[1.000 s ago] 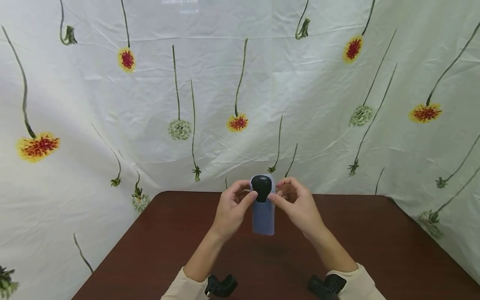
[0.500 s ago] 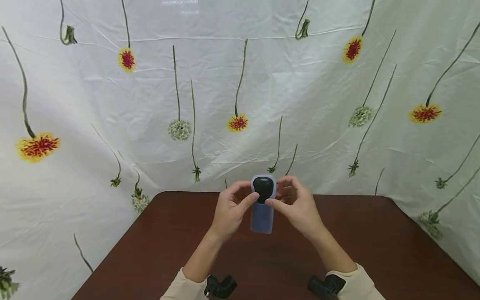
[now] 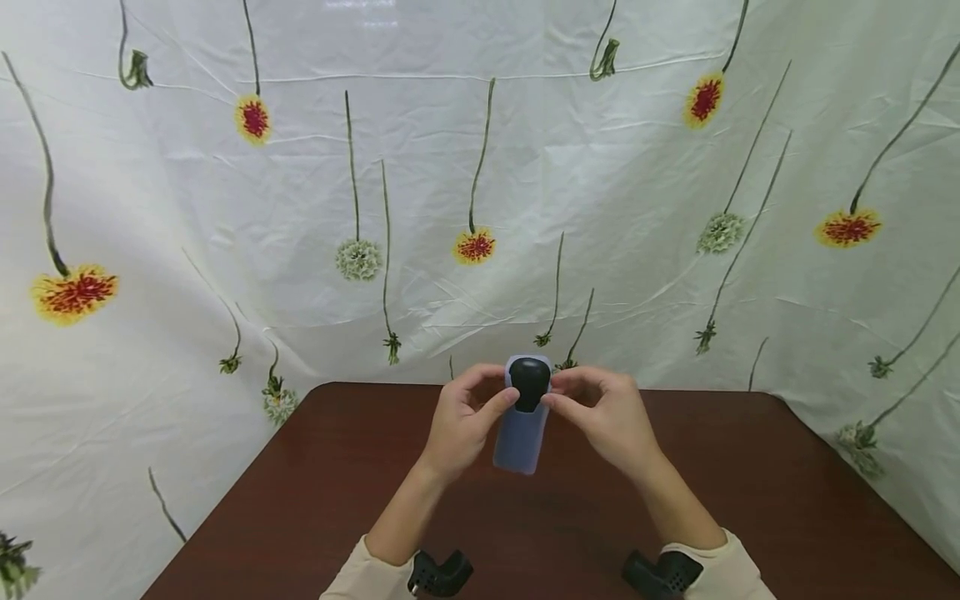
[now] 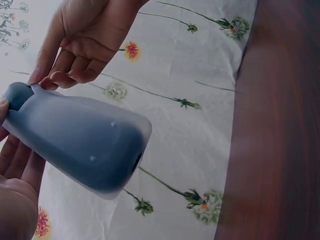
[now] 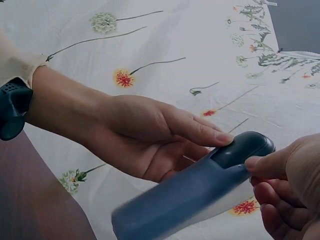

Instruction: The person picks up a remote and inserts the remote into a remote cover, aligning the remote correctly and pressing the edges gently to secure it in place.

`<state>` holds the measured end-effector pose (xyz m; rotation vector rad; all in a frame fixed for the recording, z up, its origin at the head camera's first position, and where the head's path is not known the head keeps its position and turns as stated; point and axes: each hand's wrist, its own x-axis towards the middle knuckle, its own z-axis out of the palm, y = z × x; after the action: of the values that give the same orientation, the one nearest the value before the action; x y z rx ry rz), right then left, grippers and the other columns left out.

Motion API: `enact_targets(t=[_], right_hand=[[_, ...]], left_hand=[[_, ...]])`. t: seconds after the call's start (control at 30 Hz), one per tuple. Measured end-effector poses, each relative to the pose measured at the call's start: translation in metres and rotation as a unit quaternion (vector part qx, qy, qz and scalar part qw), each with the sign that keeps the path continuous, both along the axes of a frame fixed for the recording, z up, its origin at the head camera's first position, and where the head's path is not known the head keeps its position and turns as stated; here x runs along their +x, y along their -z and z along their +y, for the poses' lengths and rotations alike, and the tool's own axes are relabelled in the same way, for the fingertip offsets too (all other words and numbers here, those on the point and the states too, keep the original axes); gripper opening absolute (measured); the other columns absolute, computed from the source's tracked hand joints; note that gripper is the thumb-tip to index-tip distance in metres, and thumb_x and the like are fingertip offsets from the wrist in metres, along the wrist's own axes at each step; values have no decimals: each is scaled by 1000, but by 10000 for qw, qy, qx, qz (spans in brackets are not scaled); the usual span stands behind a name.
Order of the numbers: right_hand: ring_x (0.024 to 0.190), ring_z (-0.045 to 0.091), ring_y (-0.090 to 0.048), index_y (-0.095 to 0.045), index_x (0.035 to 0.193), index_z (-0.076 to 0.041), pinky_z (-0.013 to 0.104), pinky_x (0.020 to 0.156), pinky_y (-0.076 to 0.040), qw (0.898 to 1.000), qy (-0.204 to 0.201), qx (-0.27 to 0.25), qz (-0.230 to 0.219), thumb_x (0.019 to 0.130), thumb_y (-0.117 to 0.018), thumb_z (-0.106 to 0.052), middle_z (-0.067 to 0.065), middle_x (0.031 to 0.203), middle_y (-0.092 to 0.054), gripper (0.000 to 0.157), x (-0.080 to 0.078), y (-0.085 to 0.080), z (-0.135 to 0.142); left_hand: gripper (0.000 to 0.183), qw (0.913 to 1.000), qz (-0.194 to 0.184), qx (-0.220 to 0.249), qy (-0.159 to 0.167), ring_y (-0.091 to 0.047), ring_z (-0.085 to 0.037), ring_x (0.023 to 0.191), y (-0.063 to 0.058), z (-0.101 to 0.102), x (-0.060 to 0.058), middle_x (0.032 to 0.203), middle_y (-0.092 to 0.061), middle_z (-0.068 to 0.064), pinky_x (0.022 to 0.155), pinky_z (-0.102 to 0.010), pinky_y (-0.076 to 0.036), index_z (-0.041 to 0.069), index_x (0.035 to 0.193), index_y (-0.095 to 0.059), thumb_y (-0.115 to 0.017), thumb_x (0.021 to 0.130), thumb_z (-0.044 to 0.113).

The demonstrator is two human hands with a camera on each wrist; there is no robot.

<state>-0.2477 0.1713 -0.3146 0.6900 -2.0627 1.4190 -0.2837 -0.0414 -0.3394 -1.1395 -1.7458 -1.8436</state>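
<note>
A dark, rounded-top handheld device [image 3: 529, 379] sits inside a translucent blue silicone sleeve [image 3: 517, 442], held up above the table. Only the device's top end is bare; its lower part is covered by the sleeve. My left hand [image 3: 467, 421] grips the left edge, its thumb on the device near the sleeve's rim. On the opposite side my right hand [image 3: 609, 421] pinches the sleeve's upper edge between thumb and fingers. In the left wrist view the sleeve [image 4: 85, 137] shows its broad face and closed end. The right wrist view shows the device's glossy top [image 5: 245, 149] between both thumbs.
A dark reddish-brown table [image 3: 360, 467] lies beneath the hands. Behind it hangs a white cloth [image 3: 637, 183] printed with flowers. Black wrist cameras are strapped at the left cuff [image 3: 441, 573] and right cuff [image 3: 662, 575].
The sleeve's lower end has swung to the left, so it now hangs tilted. My right hand has shifted slightly right and down, while my left hand stays almost where it was.
</note>
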Motion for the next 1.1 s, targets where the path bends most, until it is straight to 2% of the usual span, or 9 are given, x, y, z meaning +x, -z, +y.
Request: enact_targets(t=[0.23, 0.43, 0.5, 0.6, 0.67, 0.73, 0.83, 0.93, 1.1], right_hand=[[79, 21, -66, -76, 101, 0, 29, 71, -53, 9963, -202, -254, -795, 91, -79, -3, 7, 88, -72, 11, 2, -2, -2], [88, 26, -59, -69, 98, 1, 34, 78, -50, 9838, -143, -703, -1640, 96, -70, 2, 10, 90, -66, 2, -2, -1, -6], [88, 25, -59, -69, 99, 2, 33, 78, -49, 9715, -305, -1120, -2066, 97, -67, 2, 8, 90, -65, 2, -4, -1, -6], [84, 20, -59, -68, 101, 5, 29, 75, -48, 9414, -803, -1946, -2637, 99, -64, 3, 6, 91, -63, 5, -6, -1, -5], [81, 16, -59, -69, 100, 3, 27, 73, -48, 9212, -1159, -2418, -2821, 100, -61, 5, 5, 90, -61, 8, -7, -1, -4], [80, 15, -60, -69, 99, 0, 25, 72, -48, 9119, -1361, -2659, -2814, 100, -60, 5, 4, 89, -62, 10, -7, -1, -5], [80, 15, -61, -69, 99, -4, 26, 71, -47, 9180, -1370, -2657, -2605, 99, -64, 4, 3, 86, -63, 10, -7, 1, -8], [79, 16, -58, -67, 102, -3, 27, 69, -47, 9382, -1142, -2319, -2300, 96, -70, 0, 2, 84, -65, 8, -7, 5, -11], [84, 21, -57, -61, 112, -1, 28, 69, -48, 9566, -861, -1923, -2012, 94, -75, -4, 6, 96, -63, 23, -9, 10, -14]], left_hand=[[23, 9998, -3, -214, 1, -65, -26, 89, -1, 1, 2, 106, -67, -15, 79, -32, -54, -2, 120, -66, -68, 98, -5], [23, 9964, 505, -638, -245, -69, -28, 89, 1, 2, 0, 109, -67, -13, 76, -34, -57, 2, 120, -65, -68, 98, -4], [23, 9935, 751, -763, -398, -70, -26, 89, 2, 3, -1, 108, -67, -11, 73, -35, -58, 3, 120, -65, -68, 98, -3], [23, 9904, 957, -810, -586, -70, -23, 86, 3, 3, -4, 107, -68, -10, 69, -34, -58, 3, 119, -65, -69, 97, -4], [23, 9896, 995, -796, -668, -69, -22, 86, 2, 3, -5, 106, -68, -10, 69, -34, -59, 2, 119, -65, -69, 97, -3], [23, 9903, 967, -734, -680, -69, -23, 86, 1, 3, -6, 106, -69, -11, 71, -33, -59, 1, 119, -65, -69, 97, -3], [22, 9914, 897, -647, -695, -68, -25, 85, 0, 3, -6, 107, -69, -12, 73, -34, -59, 0, 120, -66, -69, 98, -1], [22, 9933, 769, -551, -667, -68, -27, 83, 1, 1, -6, 106, -69, -13, 75, -33, -59, 0, 120, -66, -69, 98, -3], [23, 9981, 397, -336, -340, -67, -26, 86, 3, -2, -5, 106, -68, -13, 76, -29, -57, -1, 119, -65, -68, 97, -5]])
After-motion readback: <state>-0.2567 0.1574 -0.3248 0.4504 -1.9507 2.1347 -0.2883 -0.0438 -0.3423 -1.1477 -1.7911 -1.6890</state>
